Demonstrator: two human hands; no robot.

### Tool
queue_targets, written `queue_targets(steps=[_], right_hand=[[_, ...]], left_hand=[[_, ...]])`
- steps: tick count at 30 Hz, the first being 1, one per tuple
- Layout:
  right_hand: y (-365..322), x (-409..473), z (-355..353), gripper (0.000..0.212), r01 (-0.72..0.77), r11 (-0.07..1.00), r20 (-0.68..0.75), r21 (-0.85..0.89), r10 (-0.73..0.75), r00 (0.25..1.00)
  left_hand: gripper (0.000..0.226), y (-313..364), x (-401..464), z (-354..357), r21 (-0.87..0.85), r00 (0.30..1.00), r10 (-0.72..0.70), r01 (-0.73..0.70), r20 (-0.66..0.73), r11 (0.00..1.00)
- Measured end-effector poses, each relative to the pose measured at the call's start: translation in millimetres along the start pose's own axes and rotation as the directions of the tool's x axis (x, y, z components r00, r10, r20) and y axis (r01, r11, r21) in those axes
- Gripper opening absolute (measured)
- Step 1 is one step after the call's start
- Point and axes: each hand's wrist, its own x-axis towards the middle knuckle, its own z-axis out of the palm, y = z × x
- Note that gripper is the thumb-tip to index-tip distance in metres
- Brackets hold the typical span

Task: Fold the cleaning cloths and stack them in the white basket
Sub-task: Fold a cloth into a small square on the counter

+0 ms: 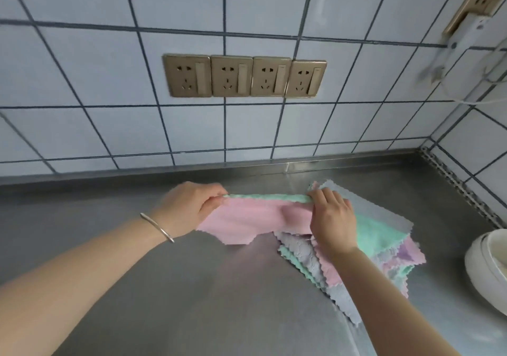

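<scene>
A pink cloth with a green reverse side (pixel 252 220) is stretched between both hands just above the steel counter (pixel 192 287). My left hand (pixel 189 206) pinches its upper left corner. My right hand (pixel 333 218) pinches the upper right corner. The cloth's lower edge hangs down to the counter. Under and to the right of my right hand lies a loose pile of cleaning cloths (pixel 384 246) in green, pink, grey and lilac, spread flat with zigzag edges. A white basket does not show in this view.
A white rounded appliance (pixel 485 268) stands at the right edge of the counter. Four brass sockets (pixel 244 76) sit in the tiled wall behind. A white plug and cable (pixel 466 34) hang from a socket on the right wall.
</scene>
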Motion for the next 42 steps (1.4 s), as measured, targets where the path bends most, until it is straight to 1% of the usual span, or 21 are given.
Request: queue_targets(steps=[5,8,11,13,15,17,19,21,23,24,26,27,29,31,32,34,35,36,37,40,42], right_hand=[[-68.8,44.3,0.7,0.007,-0.035,0.999,0.151,-0.004,0.036,0.988],[-105.7,73.9,2.2,0.016,-0.074,0.997,0.239,0.039,0.062,0.969],[-141.8,91.5,-8.5,0.019,-0.047,0.977,0.132,0.208,0.019,0.991],[-157.4,93.3,-15.8,0.019,0.031,0.957,-0.022,0.288,-0.025,0.999],[-162.6,85.5,-20.1,0.023,0.155,0.950,-0.161,0.270,-0.114,0.980],[-160.8,68.8,-19.6,0.024,0.260,0.935,-0.219,0.239,-0.209,0.953],[-156.5,40.8,-14.1,0.018,0.323,0.913,-0.176,0.248,-0.286,0.942],[-149.4,3.4,-1.3,0.005,0.380,0.891,-0.063,0.249,-0.377,0.924],[-140.9,-37.5,16.3,0.015,0.420,0.866,0.125,0.271,-0.464,0.877],[-138.3,-57.7,24.4,0.023,0.404,0.869,0.242,0.286,-0.474,0.847],[-136.0,-93.3,38.6,0.034,0.350,0.895,0.464,0.275,-0.443,0.767],[-136.6,-108.5,45.3,0.037,0.319,0.907,0.537,0.275,-0.420,0.732],[-142.1,-126.2,47.5,0.034,0.340,0.903,0.580,0.264,-0.430,0.692],[-143.2,-131.6,45.4,0.021,0.318,0.913,0.670,0.255,-0.404,0.623],[-144.5,-132.0,42.6,0.026,0.302,0.920,0.771,0.249,-0.377,0.513],[-146.4,-125.9,37.4,0.063,0.253,0.941,0.896,0.223,-0.300,0.326],[-147.6,-121.0,37.5,0.083,0.194,0.958,0.920,0.210,-0.261,0.291],[-147.3,-117.1,42.0,0.093,0.113,0.975,0.931,0.189,-0.215,0.294],[-147.6,-110.0,46.8,0.087,0.032,0.987,0.940,0.158,-0.160,0.301],[-149.1,-82.0,67.9,0.038,-0.255,0.965,0.939,0.055,0.036,0.341],[-153.5,-62.3,82.5,0.029,-0.468,0.883,0.906,0.037,0.168,0.389]], left_hand=[[0.028,-62.9,-32.5,-77.0,0.225,0.988,-0.155,0.156,-0.019,0.962],[0.028,-94.9,-46.7,-111.9,0.413,0.968,-0.231,0.252,-0.101,0.875],[0.029,-108.2,-61.5,-141.4,0.472,0.942,-0.246,0.328,-0.228,0.819],[0.034,-113.7,-79.1,-158.8,0.444,0.928,-0.183,0.321,-0.325,0.837],[0.043,-117.4,-101.3,-167.0,0.398,0.931,-0.112,0.254,-0.347,0.881],[0.041,-118.4,-125.2,-160.7,0.331,0.943,-0.112,0.219,-0.312,0.918],[0.036,-115.8,-150.0,-141.1,0.283,0.958,-0.144,0.214,-0.248,0.935],[0.033,-117.6,-174.9,-111.4,0.290,0.977,-0.178,0.205,-0.116,0.935],[0.021,-122.2,-201.2,-77.5,0.326,0.968,-0.249,0.229,0.020,0.917],[0.011,-127.0,-215.4,-57.8,0.329,0.963,-0.258,0.220,0.077,0.918],[0.029,-123.8,-236.4,-26.4,0.309,0.939,-0.273,0.201,0.210,0.929],[0.031,-120.4,-243.0,-13.2,0.364,0.929,-0.297,0.203,0.223,0.909],[0.012,-113.0,-251.5,7.5,0.398,0.873,-0.372,0.234,0.315,0.887],[0.022,-109.8,-256.2,19.4,0.371,0.682,-0.473,0.304,0.558,0.877],[0.031,-110.6,-256.7,20.9,0.344,0.563,-0.489,0.350,0.667,0.871],[0.041,-112.0,-249.9,14.2,0.272,0.379,-0.480,0.485,0.791,0.831],[0.039,-114.9,-246.0,9.6,0.234,0.349,-0.480,0.556,0.805,0.797],[0.036,-122.3,-240.6,7.4,0.196,0.367,-0.496,0.614,0.787,0.765],[0.034,-129.6,-233.3,2.9,0.176,0.407,-0.533,0.648,0.742,0.741],[0.022,-160.8,-207.9,2.4,0.065,0.491,-0.712,0.800,0.502,0.597],[0.015,-179.5,-187.7,6.9,-0.083,0.465,-0.800,0.878,0.378,0.471]])
